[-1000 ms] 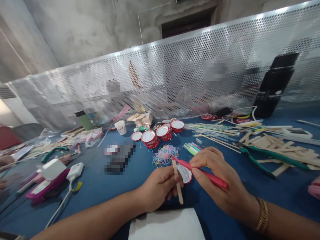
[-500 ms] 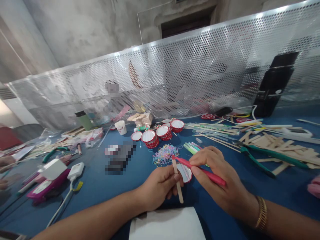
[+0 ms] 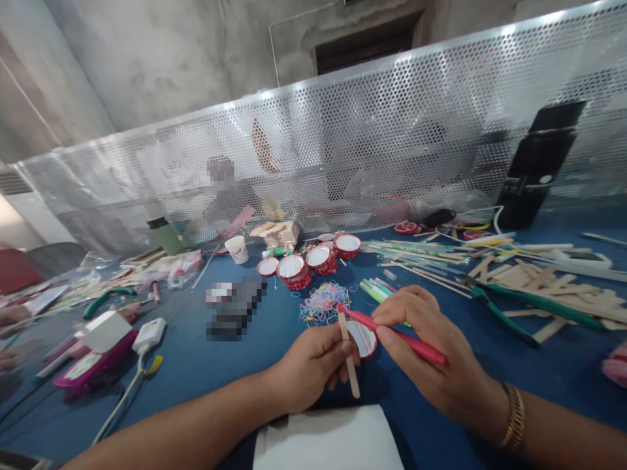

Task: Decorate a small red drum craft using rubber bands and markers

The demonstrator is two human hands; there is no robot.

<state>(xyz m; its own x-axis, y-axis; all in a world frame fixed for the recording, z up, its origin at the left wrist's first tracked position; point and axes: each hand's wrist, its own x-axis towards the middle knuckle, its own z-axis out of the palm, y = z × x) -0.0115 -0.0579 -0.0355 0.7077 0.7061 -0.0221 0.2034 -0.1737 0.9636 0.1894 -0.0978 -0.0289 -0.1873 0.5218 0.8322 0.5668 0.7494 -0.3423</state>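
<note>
My left hand (image 3: 318, 359) pinches a wooden craft stick (image 3: 351, 375), held tilted with its upper end coloured red. In my right hand (image 3: 421, 346) is a red marker pen (image 3: 416, 346), its tip pointing left at the stick's red end; whether it touches I cannot tell. Behind the stick lies a round white disc with a red rim (image 3: 365, 338), partly covered by my left fingers. A tangle of pastel rubber bands (image 3: 326, 301) sits just beyond my hands, next to several light-coloured markers (image 3: 373, 291).
Small red-and-white drums (image 3: 294, 271) stand mid-table near a paper cup (image 3: 237, 249). At right are green-handled pliers (image 3: 504, 316), loose craft sticks (image 3: 543, 281) and a black bottle (image 3: 539, 166). A white sheet (image 3: 328, 440) lies in front. Another person's hand (image 3: 10, 320) shows at far left.
My right hand and the red marker have shifted very slightly to the right. My left hand still holds the craft stick in the same place.
</note>
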